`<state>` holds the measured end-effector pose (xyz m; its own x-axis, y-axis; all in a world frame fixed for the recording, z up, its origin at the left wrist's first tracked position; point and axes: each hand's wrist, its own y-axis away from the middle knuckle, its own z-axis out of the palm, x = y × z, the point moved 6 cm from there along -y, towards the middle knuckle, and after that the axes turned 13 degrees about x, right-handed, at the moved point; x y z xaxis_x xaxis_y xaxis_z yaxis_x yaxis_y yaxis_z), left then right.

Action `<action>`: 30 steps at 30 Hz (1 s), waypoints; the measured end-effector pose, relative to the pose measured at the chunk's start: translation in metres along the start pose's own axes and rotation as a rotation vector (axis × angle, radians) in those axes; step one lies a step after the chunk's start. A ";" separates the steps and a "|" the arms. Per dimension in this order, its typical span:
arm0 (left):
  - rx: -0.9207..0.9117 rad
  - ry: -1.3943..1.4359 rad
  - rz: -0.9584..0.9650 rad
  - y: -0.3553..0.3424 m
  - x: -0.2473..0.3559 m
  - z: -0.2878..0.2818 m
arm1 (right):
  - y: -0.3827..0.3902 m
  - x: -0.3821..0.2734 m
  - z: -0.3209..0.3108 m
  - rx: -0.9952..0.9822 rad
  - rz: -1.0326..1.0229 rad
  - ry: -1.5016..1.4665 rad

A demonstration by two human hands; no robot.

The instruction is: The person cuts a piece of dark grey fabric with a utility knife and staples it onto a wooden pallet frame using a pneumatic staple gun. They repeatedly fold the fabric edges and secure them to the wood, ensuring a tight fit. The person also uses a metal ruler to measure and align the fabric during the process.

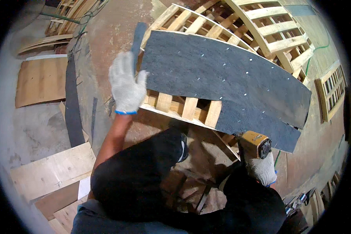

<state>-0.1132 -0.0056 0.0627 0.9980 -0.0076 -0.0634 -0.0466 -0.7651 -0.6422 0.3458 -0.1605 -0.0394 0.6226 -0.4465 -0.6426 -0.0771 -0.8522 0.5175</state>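
Fingers of gloved left hand (pixel 126 85) are spread over dark sheet (pixel 226 78) edge; yellow nail gun (pixel 255 143) is gripped by right hand (pixel 262 169).

the concrete floor (pixel 39 124) is dusty grey at the left and reddish brown toward the middle. on it at the left lie a flat plywood sheet (pixel 41 80), a long dark strip (pixel 72 105) and pale wooden boards (pixel 52 169). further right a wooden slatted pallet (pixel 183 107) rests on the floor, with more pallets (pixel 277 35) behind it.
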 end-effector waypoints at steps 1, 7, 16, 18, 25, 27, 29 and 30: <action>-0.084 -0.047 -0.228 0.012 -0.046 0.016 | -0.001 -0.006 0.000 0.001 -0.024 0.000; -0.590 1.031 -1.219 0.115 -0.117 0.111 | -0.004 -0.006 -0.001 0.022 -0.034 -0.023; -0.429 0.458 -0.814 0.120 -0.176 0.168 | 0.009 0.041 -0.032 0.152 0.207 -0.086; -0.523 0.386 -0.681 0.120 -0.166 0.194 | 0.022 0.073 -0.055 0.234 0.351 -0.120; -0.623 0.464 -0.902 0.190 -0.221 0.275 | 0.078 0.171 -0.111 0.561 0.486 -0.008; -0.650 0.527 -1.000 0.200 -0.223 0.289 | 0.089 0.213 -0.110 0.672 0.511 0.444; -0.647 0.677 -1.165 0.201 -0.262 0.290 | 0.079 0.237 -0.096 0.685 0.628 0.566; -0.650 0.815 -1.265 0.198 -0.275 0.297 | 0.077 0.253 -0.090 0.656 0.631 0.607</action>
<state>-0.4097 0.0361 -0.2735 0.1525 0.6407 0.7525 0.5840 -0.6727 0.4544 0.5671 -0.3145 -0.1114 0.5915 -0.7986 0.1113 -0.8050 -0.5770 0.1382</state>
